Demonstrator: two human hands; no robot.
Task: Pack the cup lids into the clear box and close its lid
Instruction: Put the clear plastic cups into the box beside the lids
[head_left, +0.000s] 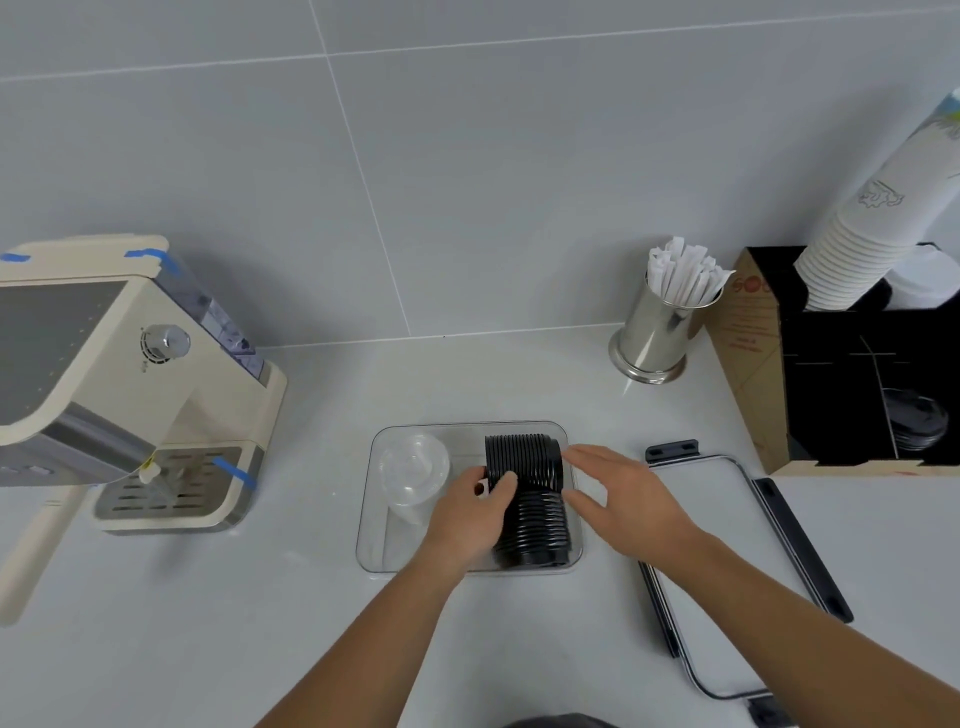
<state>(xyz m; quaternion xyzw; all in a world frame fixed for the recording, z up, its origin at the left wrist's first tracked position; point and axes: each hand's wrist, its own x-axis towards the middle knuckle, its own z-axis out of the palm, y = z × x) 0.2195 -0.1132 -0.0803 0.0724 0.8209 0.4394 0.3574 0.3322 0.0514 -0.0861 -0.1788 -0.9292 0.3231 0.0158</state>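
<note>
The clear box (370, 540) stands open on the counter in front of me. A stack of clear cup lids (413, 475) lies in its left half. A long row of black cup lids (535, 493) lies on edge in its right half. My left hand (470, 512) rests against the left side of the black row, fingers curled over the lids. My right hand (626, 493) hovers at the row's right side with fingers spread, its fingertips at the lids. The box lid (711, 525), clear with black clips, lies flat on the counter to the right.
A cream coffee machine (119, 384) stands at the left. A steel cup of wrapped straws (660, 332) is at the back right. Beside it a black cardboard organiser (857, 384) holds stacked paper cups (857, 244) and more black lids (911, 421).
</note>
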